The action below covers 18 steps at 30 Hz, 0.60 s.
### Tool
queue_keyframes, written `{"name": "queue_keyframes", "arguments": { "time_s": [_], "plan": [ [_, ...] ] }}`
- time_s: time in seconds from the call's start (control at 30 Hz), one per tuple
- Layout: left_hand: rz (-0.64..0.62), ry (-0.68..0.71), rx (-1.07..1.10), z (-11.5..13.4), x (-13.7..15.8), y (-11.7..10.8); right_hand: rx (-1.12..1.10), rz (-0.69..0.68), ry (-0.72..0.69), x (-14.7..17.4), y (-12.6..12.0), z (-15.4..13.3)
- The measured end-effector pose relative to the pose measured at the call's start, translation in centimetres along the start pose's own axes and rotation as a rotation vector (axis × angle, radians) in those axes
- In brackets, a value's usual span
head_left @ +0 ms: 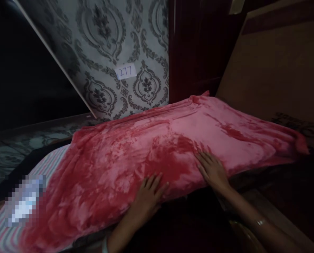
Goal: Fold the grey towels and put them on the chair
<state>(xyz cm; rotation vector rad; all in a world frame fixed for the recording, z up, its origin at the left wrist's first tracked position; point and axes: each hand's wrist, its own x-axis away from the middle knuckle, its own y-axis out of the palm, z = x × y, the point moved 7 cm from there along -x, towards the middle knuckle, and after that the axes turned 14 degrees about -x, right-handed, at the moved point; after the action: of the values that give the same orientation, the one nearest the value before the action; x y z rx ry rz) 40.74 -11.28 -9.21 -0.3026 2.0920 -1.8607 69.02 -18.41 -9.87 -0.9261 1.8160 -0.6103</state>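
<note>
A red, plush blanket (135, 151) is spread over a long raised surface, with lighter and darker patches in its pile and some creases near its edges. My left hand (148, 196) rests on its near edge, fingers apart and flat on the cloth. Further right, my right hand (212, 170) also lies on the blanket with fingers stretched out. Neither hand grips anything. Under the blanket's left end, a striped cloth (52, 160) in white, pink and grey shows.
Behind the blanket is a wall with grey patterned wallpaper (101, 31) and a paper label (126, 71) reading 277. A large cardboard box (278, 66) stands at the right, beside a dark red panel (193, 49). A large dark panel (32, 70) leans at the left. One patch at lower left is pixelated.
</note>
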Motion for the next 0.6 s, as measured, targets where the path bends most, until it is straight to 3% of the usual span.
{"name": "queue_keyframes", "arguments": {
  "time_s": [0.23, 0.4, 0.6],
  "plan": [
    [0.121, -0.097, 0.032, -0.6, -1.5, 0.1, -0.175, 0.082, -0.191, 3.0, -1.0, -0.6],
    [0.131, -0.154, 0.167, -1.0, -3.1, 0.4, -0.227, 0.057, -0.233, 1.1, -1.3, -0.9],
    [0.064, -0.217, 0.575, -2.3, -3.6, -2.8, -0.287, 0.116, -0.295, -1.0, -2.2, -1.8]
  ]
}}
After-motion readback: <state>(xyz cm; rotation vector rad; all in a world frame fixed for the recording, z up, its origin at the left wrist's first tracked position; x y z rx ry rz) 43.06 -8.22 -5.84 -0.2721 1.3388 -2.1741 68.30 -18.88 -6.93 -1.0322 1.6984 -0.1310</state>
